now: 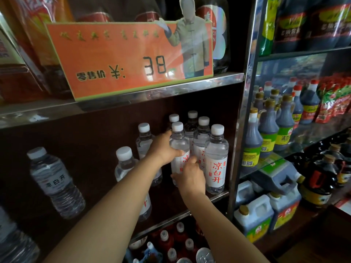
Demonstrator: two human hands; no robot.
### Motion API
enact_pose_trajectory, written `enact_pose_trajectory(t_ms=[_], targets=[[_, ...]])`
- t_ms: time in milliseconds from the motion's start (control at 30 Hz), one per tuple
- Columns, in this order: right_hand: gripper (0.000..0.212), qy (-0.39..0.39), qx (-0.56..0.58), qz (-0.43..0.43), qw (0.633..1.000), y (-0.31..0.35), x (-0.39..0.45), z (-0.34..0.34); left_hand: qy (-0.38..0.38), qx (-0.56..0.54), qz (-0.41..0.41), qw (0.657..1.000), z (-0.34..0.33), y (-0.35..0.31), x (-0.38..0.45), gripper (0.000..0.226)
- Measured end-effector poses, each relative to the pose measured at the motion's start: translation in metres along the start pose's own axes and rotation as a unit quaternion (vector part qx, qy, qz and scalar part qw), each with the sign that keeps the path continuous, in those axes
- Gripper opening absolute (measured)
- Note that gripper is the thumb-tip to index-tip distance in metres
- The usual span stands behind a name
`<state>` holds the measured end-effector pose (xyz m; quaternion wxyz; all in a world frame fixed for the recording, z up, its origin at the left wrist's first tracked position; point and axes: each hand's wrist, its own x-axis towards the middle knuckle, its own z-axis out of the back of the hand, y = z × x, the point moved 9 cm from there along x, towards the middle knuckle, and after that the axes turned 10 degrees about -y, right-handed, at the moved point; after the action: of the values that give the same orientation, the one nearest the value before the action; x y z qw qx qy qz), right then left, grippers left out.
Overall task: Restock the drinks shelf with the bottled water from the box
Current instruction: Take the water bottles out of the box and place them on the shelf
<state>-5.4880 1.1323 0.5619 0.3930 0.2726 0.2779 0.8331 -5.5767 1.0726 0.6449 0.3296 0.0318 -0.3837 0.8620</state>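
- Head view: a water bottle with a white cap and a red-lettered white label stands upright on the drinks shelf, in the cluster at the shelf's right end.
- The left hand grips this bottle at its upper body from the left; the thumb lies across the front above the label, and the fingers curl round the far side, largely hidden.
- The right hand holds the same bottle lower down, at the label and base; its fingers are curled against the bottle, fingertips hidden behind the knuckles.
- Just right of the held bottle stands another labelled bottle, at the front edge of the shelf, upright and touching its neighbours.
- Behind these, three further capped bottles stand upright in a tight group.
- To the left, two more capped bottles stand partly hidden behind the left forearm.
- Further left, a larger ribbed water bottle stands apart from the cluster; it appears tilted in the wide-angle view.
- On the shelf above, an orange price sign shows the figure 38.
- The adjoining rack to the right carries dark sauce bottles with green and yellow labels.
- Below the drinks shelf, red bottles with pale caps are visible.
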Motion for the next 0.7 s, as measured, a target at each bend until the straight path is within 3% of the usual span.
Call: enact_pose_trajectory(t_ms=[200, 300, 433, 567, 700], targets=[[0.064, -0.002, -0.031, 0.033, 0.999, -0.001, -0.001, 0.004, -0.017, -0.023, 0.015, 0.999, -0.007, 0.001, -0.007, 0.071], [0.055, -0.021, -0.044, 0.043, 0.998, -0.004, -0.002, 0.008, -0.061, -0.061, 0.026, 0.996, -0.014, 0.003, -0.012, 0.080], [0.063, -0.043, -0.003, 0.063, 0.997, -0.004, -0.010, 0.018, -0.083, -0.050, 0.020, 0.995, -0.020, -0.004, -0.016, 0.068], [0.063, -0.041, 0.075, 0.072, 0.994, -0.003, -0.022, 0.033, -0.070, -0.060, 0.042, 0.995, -0.018, -0.003, -0.020, 0.068], [0.059, -0.002, 0.130, 0.070, 0.989, -0.001, -0.032, 0.045, 0.003, -0.082, 0.119, 0.990, -0.017, 0.007, -0.036, 0.062]])
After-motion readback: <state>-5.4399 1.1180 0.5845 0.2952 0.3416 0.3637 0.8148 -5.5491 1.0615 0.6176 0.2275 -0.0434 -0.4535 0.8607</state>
